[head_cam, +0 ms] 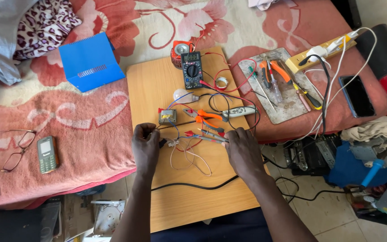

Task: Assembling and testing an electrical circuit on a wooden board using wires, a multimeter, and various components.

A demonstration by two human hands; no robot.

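My left hand [146,147] pinches a bundle of thin wires [182,150] on a wooden board [157,85]. My right hand [242,150] grips the multimeter probes [207,136], their tips pointing left toward the wire ends. Just beyond my hands lie a small transformer [167,116], orange-handled pliers [207,117] and a white bulb [182,95]. A black multimeter [192,69] rests at the board's far end, with red and black leads looping across the board.
A tile [285,112] with screwdrivers and pliers sits right of the board, beside a power strip [323,54] and a phone [357,95]. A blue notebook [89,61], glasses [16,148] and a keypad phone [48,154] lie on the left blanket. Electronics clutter the floor at right.
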